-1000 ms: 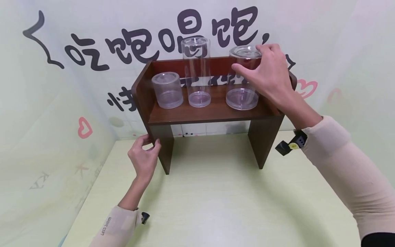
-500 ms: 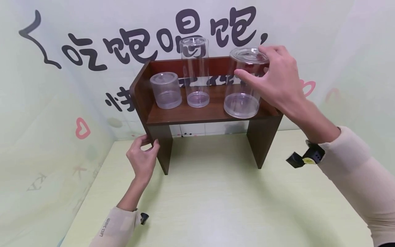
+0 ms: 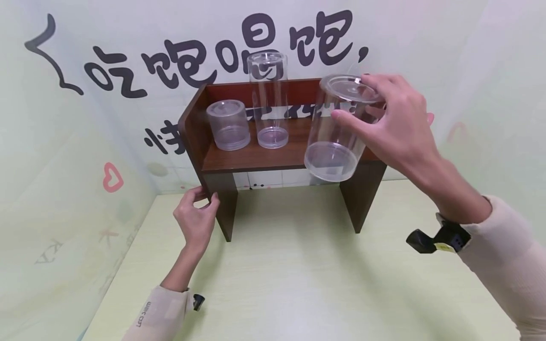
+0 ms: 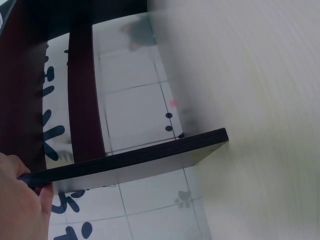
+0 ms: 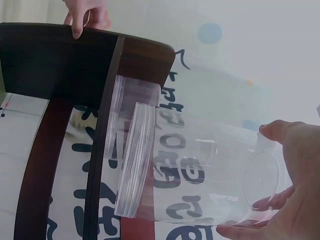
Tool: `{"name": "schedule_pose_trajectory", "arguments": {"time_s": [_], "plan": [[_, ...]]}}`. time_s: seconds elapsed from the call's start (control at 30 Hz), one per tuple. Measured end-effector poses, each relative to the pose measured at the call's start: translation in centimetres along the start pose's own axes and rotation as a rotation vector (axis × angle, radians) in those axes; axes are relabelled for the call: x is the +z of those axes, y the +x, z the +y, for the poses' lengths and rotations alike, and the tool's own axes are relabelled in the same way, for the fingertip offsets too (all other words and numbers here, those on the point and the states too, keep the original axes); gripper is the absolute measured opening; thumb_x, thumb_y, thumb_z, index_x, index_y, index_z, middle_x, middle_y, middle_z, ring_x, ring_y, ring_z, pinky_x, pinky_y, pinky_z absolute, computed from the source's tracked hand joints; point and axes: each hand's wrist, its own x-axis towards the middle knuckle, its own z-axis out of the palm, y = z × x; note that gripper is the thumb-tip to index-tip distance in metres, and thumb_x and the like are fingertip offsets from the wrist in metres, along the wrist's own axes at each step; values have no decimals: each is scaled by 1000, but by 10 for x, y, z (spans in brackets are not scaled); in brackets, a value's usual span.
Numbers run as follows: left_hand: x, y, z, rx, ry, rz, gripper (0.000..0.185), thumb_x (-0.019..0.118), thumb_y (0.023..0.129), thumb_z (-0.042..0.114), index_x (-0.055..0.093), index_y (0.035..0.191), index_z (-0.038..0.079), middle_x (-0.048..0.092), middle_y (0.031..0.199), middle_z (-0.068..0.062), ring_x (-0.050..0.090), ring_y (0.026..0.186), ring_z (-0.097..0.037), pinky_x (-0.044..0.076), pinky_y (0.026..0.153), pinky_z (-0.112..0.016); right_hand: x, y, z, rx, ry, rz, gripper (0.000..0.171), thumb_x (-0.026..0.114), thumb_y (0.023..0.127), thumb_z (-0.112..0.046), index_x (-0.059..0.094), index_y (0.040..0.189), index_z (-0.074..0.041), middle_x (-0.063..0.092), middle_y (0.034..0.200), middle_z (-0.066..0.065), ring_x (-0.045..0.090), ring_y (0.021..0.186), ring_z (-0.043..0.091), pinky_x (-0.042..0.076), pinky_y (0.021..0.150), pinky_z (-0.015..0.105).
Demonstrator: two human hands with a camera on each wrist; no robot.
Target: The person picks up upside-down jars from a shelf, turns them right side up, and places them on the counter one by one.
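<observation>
My right hand [image 3: 390,121] grips a wide clear plastic jar [image 3: 337,130] near its lidded top and holds it tilted, off the front right edge of a dark wooden shelf [image 3: 273,158]. In the right wrist view the same jar [image 5: 200,177] lies across the frame with my fingers [image 5: 280,132] curled round its top. A tall narrow clear jar [image 3: 268,97] and a short frosted jar [image 3: 228,124] stand on the shelf. My left hand [image 3: 198,213] holds the shelf's left leg [image 3: 223,203]; in the left wrist view my thumb [image 4: 22,200] presses that panel [image 4: 135,160].
The shelf stands on a pale green table [image 3: 298,274] against a wall with black lettering [image 3: 192,57] and pink hearts [image 3: 112,177]. A white tiled strip [image 3: 273,178] shows under the shelf. A small camera [image 3: 435,239] sits on my right wrist.
My right hand has lifted the wide jar off the shelf, brought it forward and tilted it. The left hand stays on the shelf leg.
</observation>
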Motion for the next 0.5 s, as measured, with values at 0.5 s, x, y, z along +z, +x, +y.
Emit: {"name": "schedule_pose_trajectory", "arguments": {"time_s": [0.5], "plan": [[0, 0, 1, -14, -19, -10, 19, 79, 84, -1, 76, 102, -7, 78, 94, -21, 76, 80, -37, 46, 70, -4, 0, -43, -5, -176, 22, 43, 71, 90, 83, -28, 63, 145, -4, 66, 141, 14, 58, 129, 29, 33, 110, 43]]}}
